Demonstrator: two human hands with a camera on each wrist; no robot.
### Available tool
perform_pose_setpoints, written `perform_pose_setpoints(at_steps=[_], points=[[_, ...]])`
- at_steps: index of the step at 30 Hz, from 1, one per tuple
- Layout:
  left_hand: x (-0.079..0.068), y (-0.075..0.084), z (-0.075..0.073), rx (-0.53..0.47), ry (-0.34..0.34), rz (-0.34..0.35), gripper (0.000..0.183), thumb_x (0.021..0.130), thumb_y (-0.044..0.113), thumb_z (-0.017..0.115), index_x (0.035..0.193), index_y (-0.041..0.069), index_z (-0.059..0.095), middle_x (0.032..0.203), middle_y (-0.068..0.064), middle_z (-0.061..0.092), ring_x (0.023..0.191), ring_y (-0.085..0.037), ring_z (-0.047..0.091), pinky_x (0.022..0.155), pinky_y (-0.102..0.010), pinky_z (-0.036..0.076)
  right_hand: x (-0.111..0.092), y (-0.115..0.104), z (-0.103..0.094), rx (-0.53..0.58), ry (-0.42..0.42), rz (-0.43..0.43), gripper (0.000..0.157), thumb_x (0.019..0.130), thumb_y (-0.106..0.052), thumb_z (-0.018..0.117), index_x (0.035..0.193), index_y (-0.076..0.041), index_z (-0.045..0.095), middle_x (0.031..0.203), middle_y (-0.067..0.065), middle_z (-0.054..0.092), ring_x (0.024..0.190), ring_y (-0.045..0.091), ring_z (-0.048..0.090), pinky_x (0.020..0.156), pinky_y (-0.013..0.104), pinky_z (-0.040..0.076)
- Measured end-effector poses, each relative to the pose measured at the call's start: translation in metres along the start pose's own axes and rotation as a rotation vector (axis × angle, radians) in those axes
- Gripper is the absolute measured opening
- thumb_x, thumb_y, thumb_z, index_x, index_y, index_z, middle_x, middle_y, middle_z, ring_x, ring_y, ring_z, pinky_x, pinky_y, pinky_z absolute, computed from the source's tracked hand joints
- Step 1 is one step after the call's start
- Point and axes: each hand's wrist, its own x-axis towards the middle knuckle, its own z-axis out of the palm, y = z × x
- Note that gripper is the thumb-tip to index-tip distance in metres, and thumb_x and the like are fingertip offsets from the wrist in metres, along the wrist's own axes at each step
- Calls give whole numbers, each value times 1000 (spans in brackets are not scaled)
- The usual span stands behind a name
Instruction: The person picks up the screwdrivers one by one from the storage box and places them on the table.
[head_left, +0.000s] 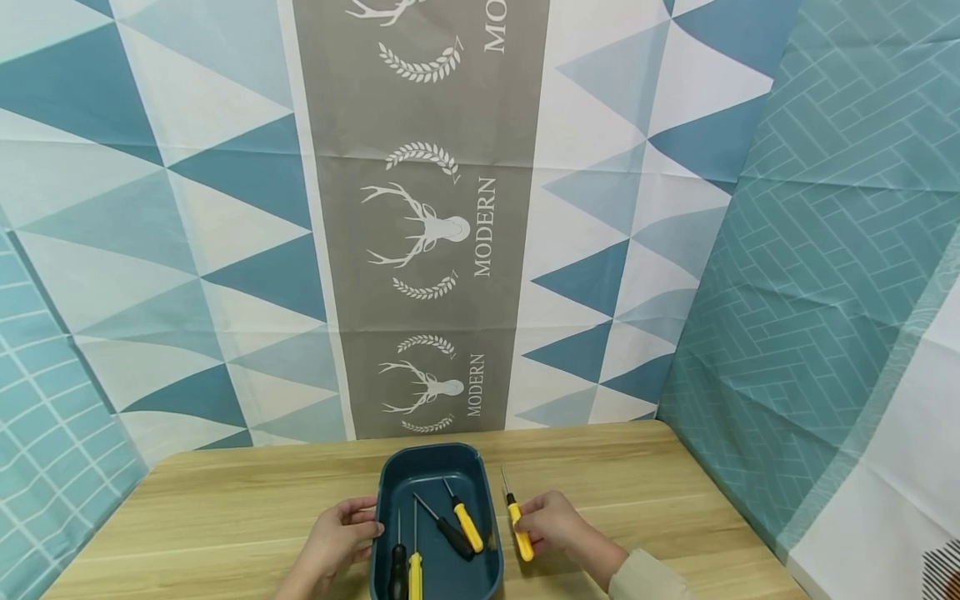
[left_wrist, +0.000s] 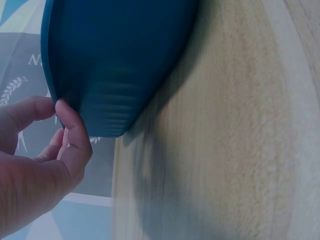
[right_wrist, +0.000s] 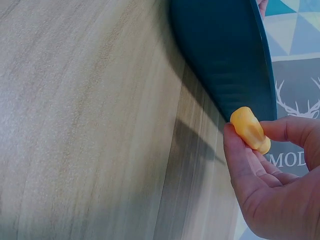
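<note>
A dark blue tray lies on the table, and my left hand pinches its left rim between thumb and fingers. In the left wrist view, that hand grips the edge of the tray wall. Just right of the tray, my right hand holds a yellow-and-black screwdriver by its handle, with the shaft pointing away from me. The right wrist view shows the handle end between thumb and fingers. Inside the tray are a yellow-and-black screwdriver, two black-handled screwdrivers and a yellow-handled one.
The wooden table extends to both sides of the tray. Behind it hangs a patterned backdrop with triangles and deer heads. Teal sheeting stands along the right side, and a blue tiled pattern along the left.
</note>
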Motion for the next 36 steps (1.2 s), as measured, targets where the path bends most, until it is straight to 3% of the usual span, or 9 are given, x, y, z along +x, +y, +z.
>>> perform_pose_setpoints(at_steps=[36], points=[[-1,0,0,-12,-2,-3,49,81,-2,63,127,-9,47,107,-20,58,81,-18,59,64,-35,52,1,5,2,-5,-7,61,25,81,-4,64,102,8,59,84,11,64,69,13,62,63,30,56]])
